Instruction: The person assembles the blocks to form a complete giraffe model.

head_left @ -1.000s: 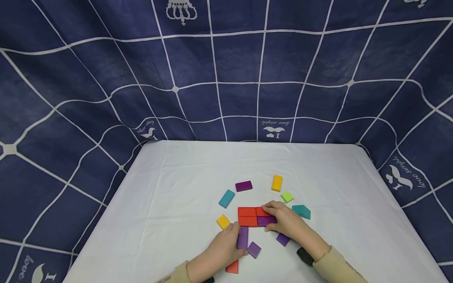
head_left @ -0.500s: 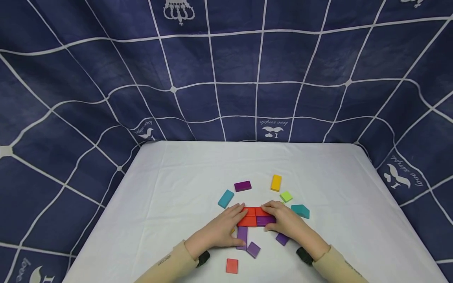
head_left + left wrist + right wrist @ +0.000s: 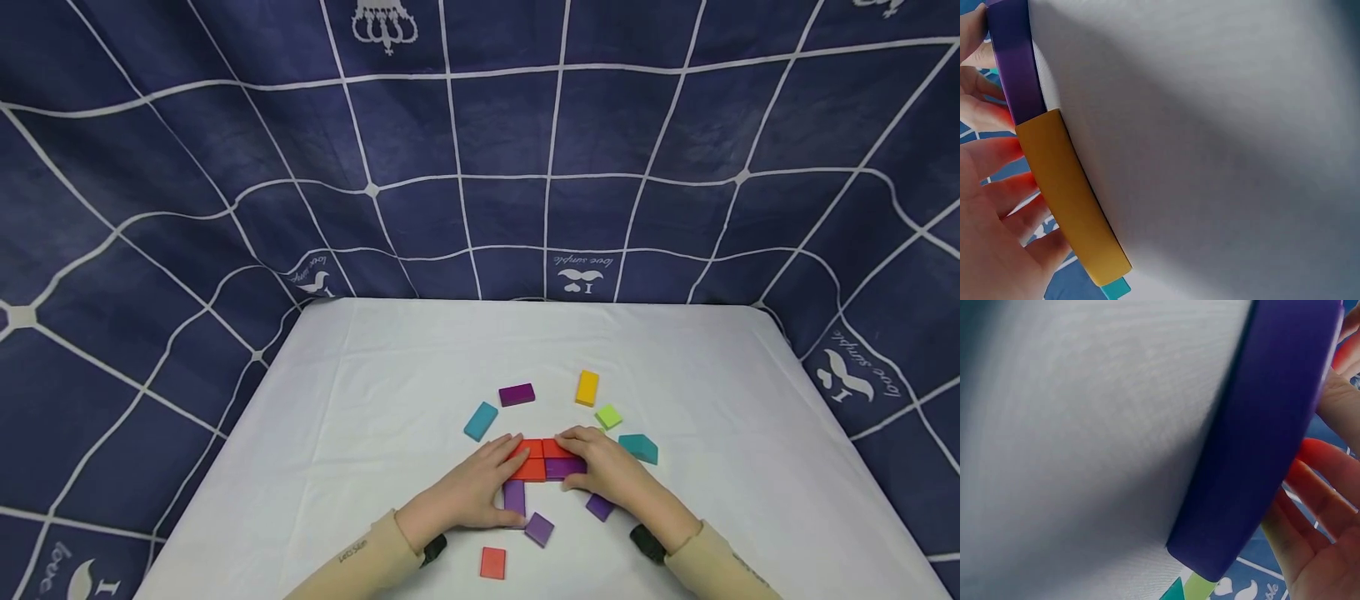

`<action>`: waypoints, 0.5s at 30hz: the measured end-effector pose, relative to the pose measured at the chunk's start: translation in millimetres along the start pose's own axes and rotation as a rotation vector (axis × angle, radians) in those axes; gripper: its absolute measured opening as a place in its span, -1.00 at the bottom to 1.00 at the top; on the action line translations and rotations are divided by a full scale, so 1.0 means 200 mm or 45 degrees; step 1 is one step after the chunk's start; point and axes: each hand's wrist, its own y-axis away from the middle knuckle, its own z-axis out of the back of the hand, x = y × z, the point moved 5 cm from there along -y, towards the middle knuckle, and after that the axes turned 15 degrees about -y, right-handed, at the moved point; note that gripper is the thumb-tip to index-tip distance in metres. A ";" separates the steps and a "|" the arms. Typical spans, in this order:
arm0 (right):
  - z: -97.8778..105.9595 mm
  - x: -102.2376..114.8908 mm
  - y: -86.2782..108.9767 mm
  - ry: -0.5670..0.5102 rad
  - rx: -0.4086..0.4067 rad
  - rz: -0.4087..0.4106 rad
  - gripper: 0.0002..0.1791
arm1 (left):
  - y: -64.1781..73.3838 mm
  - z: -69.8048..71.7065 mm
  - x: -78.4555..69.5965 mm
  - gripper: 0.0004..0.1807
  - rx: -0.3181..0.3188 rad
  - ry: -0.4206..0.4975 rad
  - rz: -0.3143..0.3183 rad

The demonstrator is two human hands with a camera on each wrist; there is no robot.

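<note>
In the head view, flat red blocks (image 3: 532, 470) and a purple block (image 3: 562, 469) lie edge to edge. A lighter purple block (image 3: 514, 497) extends from their near left corner. My left hand (image 3: 476, 490) lies over the left end, straight fingertips touching the red blocks and thumb at the lighter purple block's near end. My right hand (image 3: 607, 468) holds the right end, fingers at the far red edge, thumb at the purple block's near side. A yellow block (image 3: 1072, 197) shows in the left wrist view, hidden beneath the left hand in the head view.
Around the hands lie a teal block (image 3: 481, 422), a dark purple block (image 3: 517, 395), a yellow block (image 3: 587, 388), a lime block (image 3: 608, 417) and a green-blue block (image 3: 639, 449). Nearer are a small purple square (image 3: 538, 529), a red square (image 3: 492, 563) and another purple block (image 3: 600, 507).
My left hand has let go of the lighter purple block's sides and spread up and forward onto the red blocks. The near red square is now uncovered. My right hand has stayed put.
</note>
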 end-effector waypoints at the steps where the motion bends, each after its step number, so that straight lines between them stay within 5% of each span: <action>1: 0.00 0.00 0.00 0.001 0.000 -0.002 -0.29 | 0.00 0.00 0.00 0.03 0.002 -0.001 0.001; 15: 0.01 0.01 0.01 0.017 0.000 0.026 -0.30 | -0.01 0.00 0.00 0.03 0.024 -0.003 0.013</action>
